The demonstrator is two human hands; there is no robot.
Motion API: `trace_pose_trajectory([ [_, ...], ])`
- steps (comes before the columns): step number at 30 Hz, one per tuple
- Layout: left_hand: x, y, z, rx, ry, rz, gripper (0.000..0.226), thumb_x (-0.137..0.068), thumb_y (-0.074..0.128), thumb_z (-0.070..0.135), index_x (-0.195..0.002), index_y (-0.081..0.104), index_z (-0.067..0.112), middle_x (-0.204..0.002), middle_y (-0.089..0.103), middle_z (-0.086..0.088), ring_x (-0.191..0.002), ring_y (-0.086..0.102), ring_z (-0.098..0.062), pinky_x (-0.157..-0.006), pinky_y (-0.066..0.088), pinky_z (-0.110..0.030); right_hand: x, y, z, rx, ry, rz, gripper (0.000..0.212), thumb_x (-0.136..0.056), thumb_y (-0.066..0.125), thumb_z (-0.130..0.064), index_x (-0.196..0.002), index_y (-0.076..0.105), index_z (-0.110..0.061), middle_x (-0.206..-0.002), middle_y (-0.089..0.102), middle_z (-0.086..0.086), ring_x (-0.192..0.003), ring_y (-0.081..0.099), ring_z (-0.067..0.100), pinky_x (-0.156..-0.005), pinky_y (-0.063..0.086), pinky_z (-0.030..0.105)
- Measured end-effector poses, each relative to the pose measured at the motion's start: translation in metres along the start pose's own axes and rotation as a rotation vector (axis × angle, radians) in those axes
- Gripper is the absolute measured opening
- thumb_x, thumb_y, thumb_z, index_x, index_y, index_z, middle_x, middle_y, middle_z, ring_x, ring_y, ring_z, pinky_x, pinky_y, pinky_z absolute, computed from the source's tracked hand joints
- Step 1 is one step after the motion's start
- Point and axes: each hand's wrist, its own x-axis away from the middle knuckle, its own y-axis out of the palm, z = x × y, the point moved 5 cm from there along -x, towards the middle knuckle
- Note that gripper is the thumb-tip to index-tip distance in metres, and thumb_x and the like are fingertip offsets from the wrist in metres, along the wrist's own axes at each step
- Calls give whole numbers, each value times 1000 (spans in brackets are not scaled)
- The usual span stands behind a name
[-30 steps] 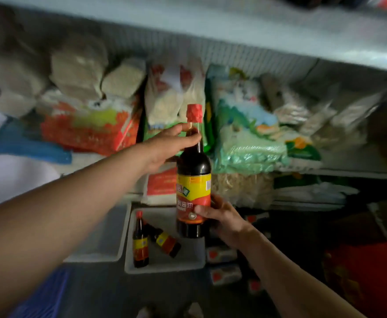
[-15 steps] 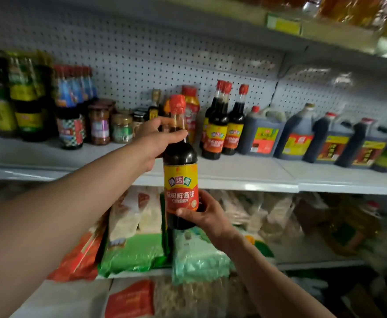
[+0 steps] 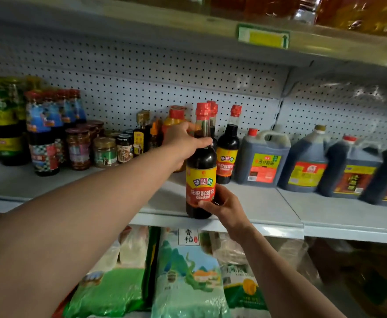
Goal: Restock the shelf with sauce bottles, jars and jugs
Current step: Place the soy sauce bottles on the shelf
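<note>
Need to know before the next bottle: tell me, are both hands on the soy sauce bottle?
Yes: the left hand grips the neck of the bottle and the right hand holds its base.

Shelf [image 3: 256, 203] front strip bare, passable w/ hands. Rear blocked: bottles [image 3: 228, 152] centre, jugs [image 3: 263, 161] right, jars [image 3: 103, 150] left (upper shelf [image 3: 142, 42] limits headroom).

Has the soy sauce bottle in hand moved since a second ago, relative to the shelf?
Yes. The soy sauce bottle, held by the left hand and right hand, has risen from below to the sauce shelf edge.
</note>
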Motion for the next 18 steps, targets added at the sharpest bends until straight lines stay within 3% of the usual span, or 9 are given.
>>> trace_pose_trajectory([
  [3,-12,19,-8,-59,32,2,43,-72,87,25,-105,60,23,-103,64,1,-94,63,-20,-85,54,-37,-15,-12,16,19,12,-5,54,-81,82,-7,-130,61,-14,-115,74,2,-109,68,21,-90,56,28],
  [7,-22,39,-6,-113,86,-105,41,-74,85,21,-107,59,24,-98,65,7,-92,64,-14,-83,53,-35,-26,-15,33,79,14,28,62,-78,87,-23,-133,58,-14,-119,72,-1,-110,67,12,-95,54,29],
  [12,-35,35,-11,-97,61,-151,44,-78,82,18,-111,55,26,-103,65,5,-100,64,-19,-79,49,-30,-37,-15,33,184,-5,55,63,-77,87,-28,-130,54,-19,-114,66,-10,-101,62,-3,-74,49,4],
  [18,-43,34,-15,-88,73,-172,40,-77,83,17,-106,57,26,-110,70,-3,-101,67,-22,-89,54,-40,-45,-17,31,220,0,34,65,-79,85,-30,-133,51,-16,-113,62,-10,-100,61,2,-71,48,3],
])
